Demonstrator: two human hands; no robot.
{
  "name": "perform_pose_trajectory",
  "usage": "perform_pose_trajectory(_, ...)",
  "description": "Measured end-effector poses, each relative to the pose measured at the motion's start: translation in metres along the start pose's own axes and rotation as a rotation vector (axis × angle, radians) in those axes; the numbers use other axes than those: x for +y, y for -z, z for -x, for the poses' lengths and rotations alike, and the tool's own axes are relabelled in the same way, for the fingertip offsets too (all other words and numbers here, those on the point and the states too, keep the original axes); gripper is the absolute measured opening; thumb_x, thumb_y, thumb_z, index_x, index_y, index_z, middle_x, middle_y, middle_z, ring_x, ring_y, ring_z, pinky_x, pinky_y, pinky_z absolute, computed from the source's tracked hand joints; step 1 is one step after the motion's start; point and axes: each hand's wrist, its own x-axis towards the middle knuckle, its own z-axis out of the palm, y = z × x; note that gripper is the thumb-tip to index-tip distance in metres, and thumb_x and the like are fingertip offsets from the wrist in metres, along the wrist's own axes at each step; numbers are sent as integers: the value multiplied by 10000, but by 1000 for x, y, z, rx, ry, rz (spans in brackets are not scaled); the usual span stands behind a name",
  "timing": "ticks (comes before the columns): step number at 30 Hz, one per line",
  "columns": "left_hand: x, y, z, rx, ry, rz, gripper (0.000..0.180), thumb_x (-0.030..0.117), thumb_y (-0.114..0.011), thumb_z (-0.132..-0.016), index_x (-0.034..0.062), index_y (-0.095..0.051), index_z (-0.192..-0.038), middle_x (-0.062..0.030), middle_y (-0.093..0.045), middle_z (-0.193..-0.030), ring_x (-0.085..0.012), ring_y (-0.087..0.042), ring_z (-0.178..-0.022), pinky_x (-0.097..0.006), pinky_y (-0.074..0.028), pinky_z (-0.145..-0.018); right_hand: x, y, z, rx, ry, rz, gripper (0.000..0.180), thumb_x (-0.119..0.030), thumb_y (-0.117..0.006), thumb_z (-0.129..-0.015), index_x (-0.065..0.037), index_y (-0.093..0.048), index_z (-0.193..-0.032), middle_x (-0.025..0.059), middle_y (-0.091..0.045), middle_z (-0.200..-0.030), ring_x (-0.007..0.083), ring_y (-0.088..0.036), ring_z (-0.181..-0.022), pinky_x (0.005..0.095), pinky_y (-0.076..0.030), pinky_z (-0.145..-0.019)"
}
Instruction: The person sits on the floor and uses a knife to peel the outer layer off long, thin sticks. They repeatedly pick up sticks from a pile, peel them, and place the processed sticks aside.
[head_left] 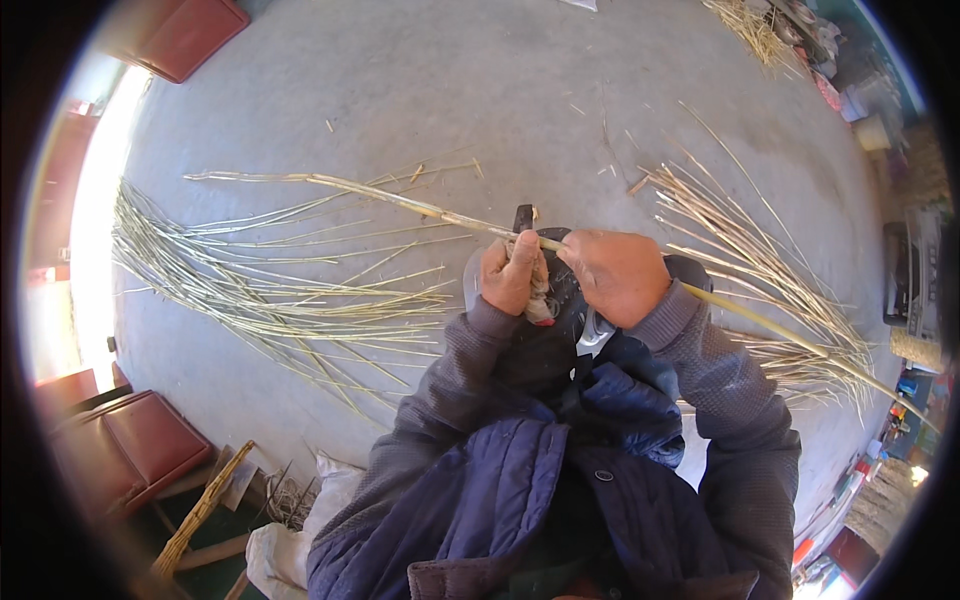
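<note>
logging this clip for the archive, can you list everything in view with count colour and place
long reed stalk: one, pale yellow, across the middle, through both hands
split reed strips: one spread pile, straw colour, floor at left
split reed strips: second pile, straw colour, floor at right
cushioned stools: at least two, dark red, lower left and top left
concrete floor: grey, all around
left hand: gripping the stalk and a dark-handled tool, cloth beneath
right hand: closed over the stalk

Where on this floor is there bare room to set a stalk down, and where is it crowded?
Bare concrete floor lies beyond the held reed stalk, toward the red cushion. Crowded: the split strips on the left and the reed bundle on the right.
</note>
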Motion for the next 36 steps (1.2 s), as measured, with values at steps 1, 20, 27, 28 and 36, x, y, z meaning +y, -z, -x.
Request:
perform_pose_trajectory(1,-7,2,-3,33,3,25,493,450,-510,-1073,59,-595,-785,-49,-603,-630,-102,-505,-475,-272,-412,-473,-2,-1,-1,19,-1,-6,173,-240,-595,-966,-90,-636,-889,144,-635,-729,395,-647,-731,492,-496,-615)
perform_pose_trajectory(20,-15,7,4,-95,24,77,450,364,-539,-1074,10,-642,-816,-51,-622,-631,-119,-565,-537,-263,-442,-512,-5,-2,0,-146,-66,-10,210,-252,-560,-1007,-65,-622,-935,176,-654,-830,422,-634,-777,491,-490,-648)
perform_pose_trajectory(27,-11,22,-8,46,67,36,531,442,-509,-1075,39,-607,-744,-49,-600,-603,-121,-552,-500,-265,-422,-470,-4,7,2,-32,27,-3,186,-242,-566,-1003,-73,-635,-965,168,-651,-816,422,-626,-754,485,-487,-631)
perform_pose_trajectory(28,-13,38,-15,74,71,74,532,444,-508,-1075,41,-600,-741,-51,-596,-600,-125,-550,-497,-264,-421,-468,3,14,6,-37,30,3,191,-244,-563,-1006,-72,-638,-969,169,-651,-814,420,-628,-753,485,-487,-632)
perform_pose_trajectory(36,3,10,0,61,71,117,535,437,-494,-1081,40,-564,-730,-59,-577,-573,-139,-539,-481,-272,-418,-459,-10,13,5,-26,-35,-15,192,-249,-589,-982,-84,-619,-889,156,-629,-740,409,-634,-723,497,-487,-611)
